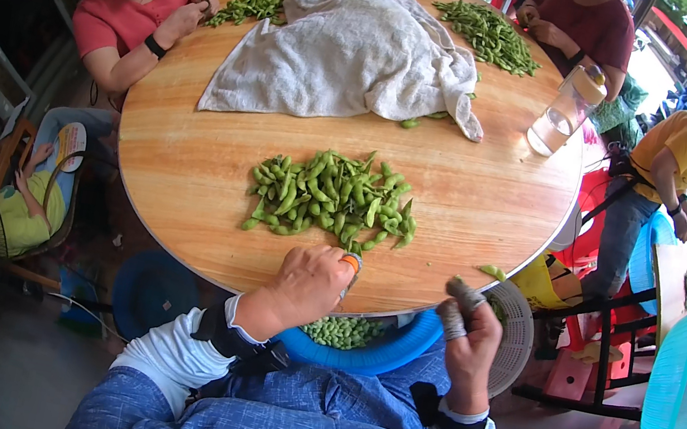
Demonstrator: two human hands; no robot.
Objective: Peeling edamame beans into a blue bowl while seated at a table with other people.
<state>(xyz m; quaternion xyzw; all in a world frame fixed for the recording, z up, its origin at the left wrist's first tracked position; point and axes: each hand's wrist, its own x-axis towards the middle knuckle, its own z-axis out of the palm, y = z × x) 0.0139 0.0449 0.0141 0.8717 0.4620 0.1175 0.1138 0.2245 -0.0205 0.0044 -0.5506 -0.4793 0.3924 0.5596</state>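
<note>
Edamame pile (332, 199) lies on the wooden surface (167, 174). Left hand (306, 283) curls just nearside of the pile — contents hidden. Right hand (470, 338) is half-bent, nearside and right of the pile — cannot tell if it grips anything. Shelled beans (341, 332) sit nearside, in a blue basin (411, 344).

Communal workroom: bean-pod heaps (330, 196), workers (132, 19)

No writing can be read for certain: left of the round wooden table (476, 192), a white-and-yellow disc (72, 145) bears reddish print too small to make out.
</note>
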